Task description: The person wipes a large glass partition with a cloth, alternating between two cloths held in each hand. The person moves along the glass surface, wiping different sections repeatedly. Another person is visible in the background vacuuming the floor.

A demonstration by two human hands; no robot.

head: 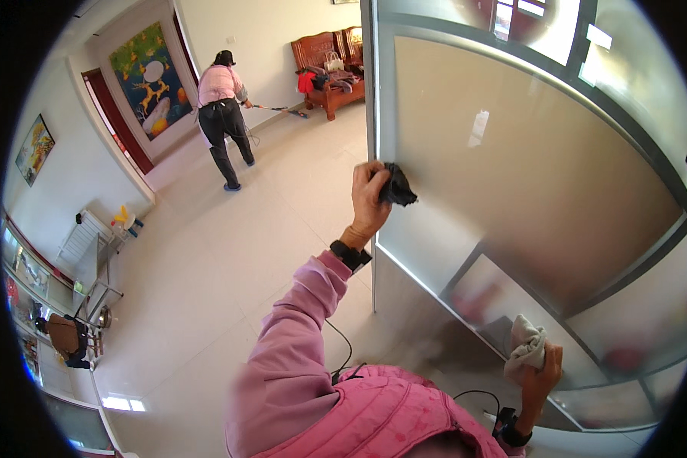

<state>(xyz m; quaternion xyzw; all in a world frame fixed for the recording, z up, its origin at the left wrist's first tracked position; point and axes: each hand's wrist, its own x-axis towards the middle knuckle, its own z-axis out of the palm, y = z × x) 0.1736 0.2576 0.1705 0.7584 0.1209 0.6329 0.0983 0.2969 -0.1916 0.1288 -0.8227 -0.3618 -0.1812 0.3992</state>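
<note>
A large frosted glass panel [526, 143] in a grey metal frame stands in front of me. My left hand [371, 197] is raised at the panel's left frame edge, gripping a crumpled black cloth [398, 185] that lies against or close to the glass. Lower right, my right hand [541, 369] holds a bunched light grey cloth [526, 343] by the lower part of the panel. Both wrists wear black bands, and my arms are in pink sleeves.
Another person [220, 103] holds a long-handled mop [280, 109] near a carved wooden bench [335, 80] bearing a bag and clothes. A second person [66, 338] is at the far left, below a glass table [97, 269]. A thin cable [343, 338] hangs beside me.
</note>
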